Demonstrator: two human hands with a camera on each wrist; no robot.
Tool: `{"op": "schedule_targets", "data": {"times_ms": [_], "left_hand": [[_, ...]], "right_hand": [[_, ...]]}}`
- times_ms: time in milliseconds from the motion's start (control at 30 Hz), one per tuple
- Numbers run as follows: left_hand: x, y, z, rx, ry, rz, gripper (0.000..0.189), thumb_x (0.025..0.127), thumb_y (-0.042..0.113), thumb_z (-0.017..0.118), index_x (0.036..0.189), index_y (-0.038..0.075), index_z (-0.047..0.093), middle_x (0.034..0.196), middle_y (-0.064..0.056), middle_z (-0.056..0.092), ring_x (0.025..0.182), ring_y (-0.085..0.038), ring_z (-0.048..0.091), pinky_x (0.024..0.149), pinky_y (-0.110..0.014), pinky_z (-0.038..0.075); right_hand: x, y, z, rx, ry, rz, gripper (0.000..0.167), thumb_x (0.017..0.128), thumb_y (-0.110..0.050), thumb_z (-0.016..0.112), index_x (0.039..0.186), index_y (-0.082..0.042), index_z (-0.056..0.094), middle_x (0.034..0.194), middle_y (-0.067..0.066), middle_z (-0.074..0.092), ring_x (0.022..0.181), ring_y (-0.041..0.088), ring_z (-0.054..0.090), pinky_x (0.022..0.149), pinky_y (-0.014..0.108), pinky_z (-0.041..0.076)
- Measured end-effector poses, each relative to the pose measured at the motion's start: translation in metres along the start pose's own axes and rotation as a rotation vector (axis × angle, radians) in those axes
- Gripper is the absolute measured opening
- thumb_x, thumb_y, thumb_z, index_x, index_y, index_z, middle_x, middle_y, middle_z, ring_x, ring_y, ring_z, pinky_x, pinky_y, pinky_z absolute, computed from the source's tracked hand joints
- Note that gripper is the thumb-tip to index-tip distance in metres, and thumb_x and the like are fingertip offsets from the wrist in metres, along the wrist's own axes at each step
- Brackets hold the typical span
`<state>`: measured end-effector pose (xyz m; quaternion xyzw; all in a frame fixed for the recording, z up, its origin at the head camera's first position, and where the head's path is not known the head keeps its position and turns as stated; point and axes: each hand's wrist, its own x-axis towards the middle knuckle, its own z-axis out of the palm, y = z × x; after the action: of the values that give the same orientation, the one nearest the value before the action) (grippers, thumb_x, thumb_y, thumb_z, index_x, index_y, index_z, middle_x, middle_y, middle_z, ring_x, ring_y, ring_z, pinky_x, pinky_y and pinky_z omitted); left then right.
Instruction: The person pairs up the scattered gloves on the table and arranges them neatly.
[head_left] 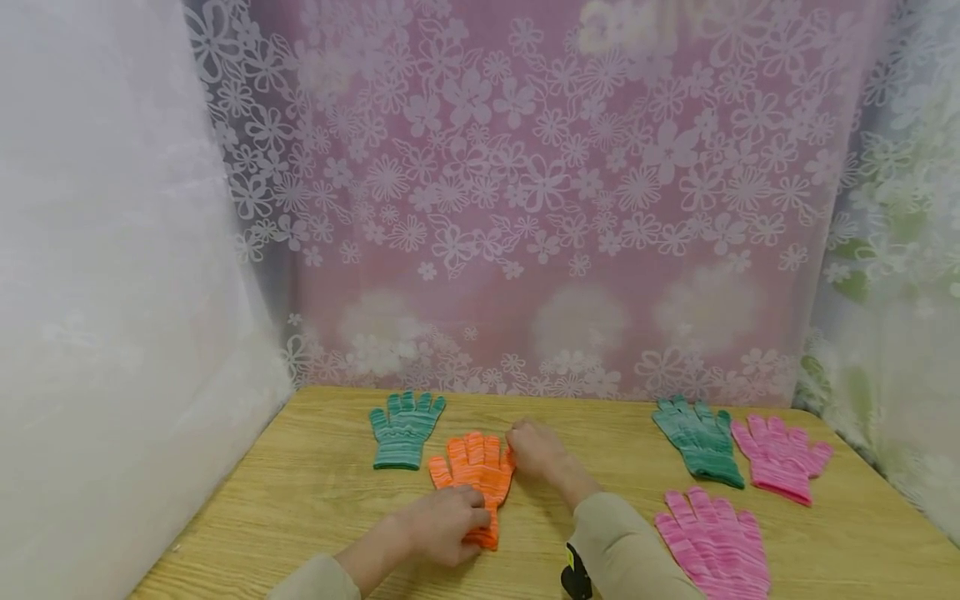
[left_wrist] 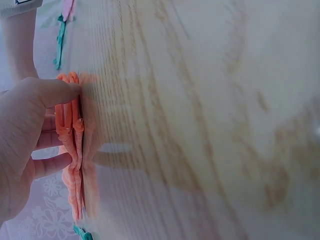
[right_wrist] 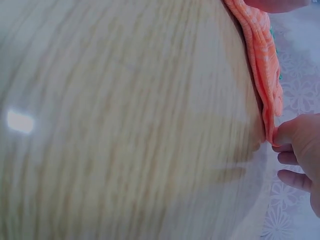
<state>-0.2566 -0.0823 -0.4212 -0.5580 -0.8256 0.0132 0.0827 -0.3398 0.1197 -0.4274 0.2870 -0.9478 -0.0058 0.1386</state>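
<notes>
An orange knit glove (head_left: 480, 461) lies on the table with its fingers pointing away from me. My left hand (head_left: 442, 521) holds it at the cuff, thumb on the near side and fingers over the top. In the left wrist view the left thumb (left_wrist: 65, 92) and fingers touch its bunched, layered fabric. My right hand (head_left: 536, 450) pinches a fingertip on the glove's right side. The right wrist view shows the right thumb and forefinger (right_wrist: 287, 135) together at the tip of the orange fabric (right_wrist: 262, 60).
A green glove (head_left: 405, 429) lies behind and left of the orange one. On the right lie another green glove (head_left: 697, 442), a pink glove (head_left: 780, 458) beside it, and a nearer pink glove (head_left: 716, 542). Flowered curtains (head_left: 525, 208) surround the wooden table (head_left: 247, 517).
</notes>
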Motion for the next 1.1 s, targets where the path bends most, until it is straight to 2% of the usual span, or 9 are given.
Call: {"op": "schedule_targets", "data": {"times_ms": [200,400,667,700,800,933,1100], "left_hand": [[-0.001,0.001,0.0,-0.009,-0.012,-0.001,0.013,0.083,0.029,0.067,0.091,0.021,0.061,0.083,0.011,0.046,0.071,-0.001,0.04,0.061,-0.013,0.032],[-0.001,0.001,0.0,-0.024,-0.014,-0.005,0.014,0.083,0.028,0.067,0.092,0.02,0.061,0.083,0.011,0.046,0.07,-0.001,0.04,0.06,-0.013,0.032],[-0.001,0.001,0.002,-0.003,0.005,0.013,0.013,0.082,0.028,0.067,0.09,0.02,0.06,0.081,0.011,0.045,0.069,-0.002,0.039,0.06,-0.013,0.031],[-0.001,0.001,0.002,-0.005,0.005,0.014,0.013,0.082,0.027,0.067,0.089,0.02,0.06,0.081,0.011,0.044,0.069,-0.002,0.039,0.06,-0.012,0.031],[0.0,0.001,0.002,-0.001,0.007,0.015,0.013,0.082,0.027,0.067,0.09,0.02,0.06,0.081,0.011,0.045,0.069,-0.002,0.04,0.061,-0.013,0.031],[0.0,0.001,0.001,0.007,0.007,0.009,0.014,0.081,0.027,0.068,0.091,0.019,0.061,0.083,0.01,0.047,0.07,-0.002,0.04,0.061,-0.014,0.032],[-0.001,0.0,0.001,0.0,-0.018,-0.01,0.013,0.082,0.027,0.067,0.09,0.02,0.06,0.081,0.011,0.045,0.069,-0.003,0.039,0.06,-0.014,0.031]], "right_hand": [[-0.002,0.0,0.0,-0.018,0.01,-0.019,0.015,0.082,-0.007,0.063,0.067,-0.012,0.059,0.07,0.001,0.052,0.073,0.02,0.054,0.066,0.034,0.046],[-0.001,0.002,-0.004,0.025,0.025,-0.03,0.017,0.08,-0.002,0.063,0.066,-0.012,0.062,0.07,-0.002,0.052,0.07,0.016,0.053,0.061,0.029,0.045],[-0.004,0.0,-0.003,0.036,0.021,-0.079,0.013,0.075,-0.001,0.064,0.067,-0.011,0.063,0.077,0.0,0.057,0.076,0.019,0.056,0.069,0.034,0.046],[-0.004,0.003,0.001,0.041,0.043,-0.1,0.013,0.075,-0.002,0.064,0.066,-0.012,0.062,0.076,0.0,0.057,0.074,0.019,0.055,0.068,0.034,0.045],[-0.004,0.004,0.0,0.072,0.037,-0.096,0.012,0.075,-0.002,0.062,0.068,-0.011,0.062,0.077,0.001,0.055,0.074,0.019,0.054,0.068,0.034,0.045],[-0.004,0.002,-0.009,0.117,0.026,-0.043,0.009,0.077,-0.001,0.062,0.072,-0.008,0.064,0.082,0.003,0.055,0.078,0.02,0.054,0.068,0.034,0.046],[-0.002,0.001,-0.013,0.082,0.025,-0.064,0.006,0.079,-0.006,0.066,0.075,-0.01,0.066,0.081,0.0,0.056,0.078,0.019,0.054,0.066,0.032,0.046]]}}
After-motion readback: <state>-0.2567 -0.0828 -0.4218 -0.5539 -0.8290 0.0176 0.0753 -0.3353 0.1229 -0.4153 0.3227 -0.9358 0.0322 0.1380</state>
